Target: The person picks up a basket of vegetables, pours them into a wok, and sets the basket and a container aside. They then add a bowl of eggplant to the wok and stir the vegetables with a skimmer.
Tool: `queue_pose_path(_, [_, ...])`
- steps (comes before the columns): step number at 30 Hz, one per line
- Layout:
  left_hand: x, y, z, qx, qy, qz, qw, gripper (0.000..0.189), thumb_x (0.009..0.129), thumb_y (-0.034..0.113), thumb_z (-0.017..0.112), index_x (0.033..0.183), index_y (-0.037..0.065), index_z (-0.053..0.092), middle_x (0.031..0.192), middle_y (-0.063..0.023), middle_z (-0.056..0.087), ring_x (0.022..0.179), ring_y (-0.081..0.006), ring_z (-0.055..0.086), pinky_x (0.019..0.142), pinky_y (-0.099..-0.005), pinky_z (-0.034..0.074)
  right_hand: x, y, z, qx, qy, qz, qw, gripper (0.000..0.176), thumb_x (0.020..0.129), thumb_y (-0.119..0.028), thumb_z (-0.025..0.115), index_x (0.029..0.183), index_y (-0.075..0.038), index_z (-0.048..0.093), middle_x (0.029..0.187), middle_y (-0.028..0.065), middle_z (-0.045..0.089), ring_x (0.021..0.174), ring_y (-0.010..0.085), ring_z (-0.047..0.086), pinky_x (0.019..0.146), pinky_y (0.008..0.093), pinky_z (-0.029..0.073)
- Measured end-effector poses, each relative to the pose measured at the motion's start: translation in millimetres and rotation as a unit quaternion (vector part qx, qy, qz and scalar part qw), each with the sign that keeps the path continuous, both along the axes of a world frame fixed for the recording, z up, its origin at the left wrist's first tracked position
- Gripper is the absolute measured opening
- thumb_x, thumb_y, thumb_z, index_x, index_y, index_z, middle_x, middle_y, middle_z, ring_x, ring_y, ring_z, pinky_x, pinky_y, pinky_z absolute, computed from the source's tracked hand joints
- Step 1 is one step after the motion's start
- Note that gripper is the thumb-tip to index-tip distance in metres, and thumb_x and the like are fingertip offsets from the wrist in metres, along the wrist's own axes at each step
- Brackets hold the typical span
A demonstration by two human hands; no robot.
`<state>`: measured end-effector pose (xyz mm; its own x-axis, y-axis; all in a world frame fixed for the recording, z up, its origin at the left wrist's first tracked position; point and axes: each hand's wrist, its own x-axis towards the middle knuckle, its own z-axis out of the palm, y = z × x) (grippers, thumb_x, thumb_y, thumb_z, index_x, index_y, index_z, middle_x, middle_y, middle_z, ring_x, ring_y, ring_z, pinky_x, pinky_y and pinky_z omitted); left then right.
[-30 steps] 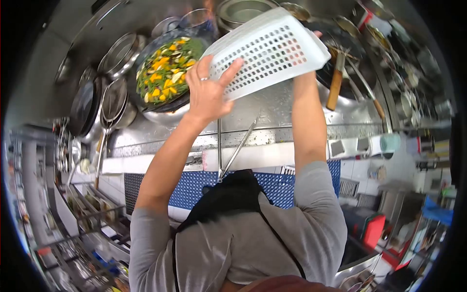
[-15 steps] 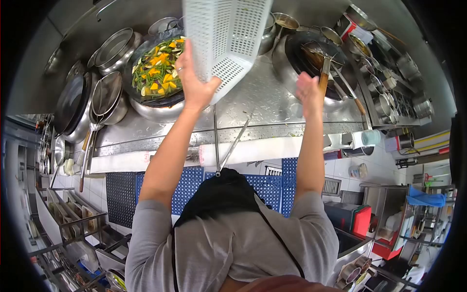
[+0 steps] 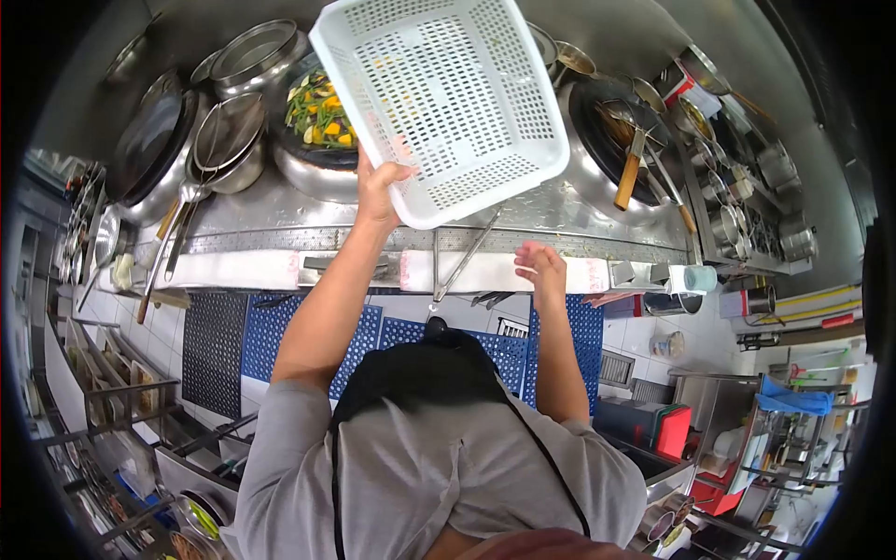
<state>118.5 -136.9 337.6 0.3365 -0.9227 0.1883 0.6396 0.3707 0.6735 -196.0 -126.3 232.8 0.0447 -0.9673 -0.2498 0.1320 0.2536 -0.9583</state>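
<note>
My left hand (image 3: 381, 191) grips the near left corner of a white perforated plastic basket (image 3: 518, 84), thumb over the rim. The basket is tilted with its inside facing me, and nothing shows in it. It partly covers a wok (image 3: 317, 177) of green beans and orange and pale vegetable pieces (image 3: 322, 119). My right hand (image 3: 543, 269) hovers over the white cloth (image 3: 574, 274) along the stove's front edge, fingers apart and slightly curled, holding nothing. Metal tongs (image 3: 467, 257) lie spread between my two hands.
At the right stands a dark wok (image 3: 593, 126) with a wooden-handled strainer (image 3: 630, 173) across it. Strainers and pots (image 3: 238, 168) crowd the left. A shelf rail of metal containers (image 3: 723, 177) borders the right. Blue mats (image 3: 569, 350) cover the floor.
The basket has turned so its inside faces me and has come nearer. My right hand has moved back from the right wok toward the front edge. The view has shifted slightly.
</note>
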Motion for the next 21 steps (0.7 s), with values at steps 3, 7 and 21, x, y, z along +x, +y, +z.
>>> queue_pose_path(3, [3.5, 14.0, -2.6, -0.013, 0.013, -0.021, 1.0, 0.089, 0.057, 0.0, 0.052, 0.143, 0.003, 0.03, 0.128, -0.0196, 0.051, 0.116, -0.0338, 0.055, 0.1, -0.044, 0.049, 19.1, 0.0, 39.3, -0.038, -0.021, 0.051, 0.998, 0.056, 0.102, -0.049, 0.043, 0.123, 0.001, 0.058, 0.105, 0.0153, 0.068, 0.088, 0.0207, 0.065, 0.073, 0.0342, 0.055])
queue_pose_path(7, [16.2, 42.4, -9.0, -0.021, -0.029, -0.006, 0.999, 0.087, 0.057, 0.003, 0.052, 0.141, -0.001, 0.031, 0.128, -0.0196, 0.051, 0.116, -0.033, 0.055, 0.1, -0.0435, 0.048, 59.2, 16.6, 69.4, -0.099, -0.139, 0.132, 0.976, 0.069, 0.098, -0.054, 0.047, 0.143, -0.003, 0.036, 0.126, 0.0177, 0.056, 0.105, 0.0225, 0.06, 0.071, 0.0378, 0.056])
queue_pose_path(21, [53.0, 153.7, 45.5, -0.012, -0.275, 0.17, 0.946, 0.101, 0.055, 0.004, 0.056, 0.15, 0.002, 0.022, 0.134, -0.0164, 0.046, 0.123, -0.0287, 0.049, 0.105, -0.0416, 0.042, 133.1, 7.3, 156.6, -0.488, 0.301, -0.125, 0.81, 0.041, 0.086, -0.024, 0.073, 0.121, -0.006, 0.06, 0.119, 0.0185, 0.056, 0.105, 0.0267, 0.057, 0.077, 0.0383, 0.05])
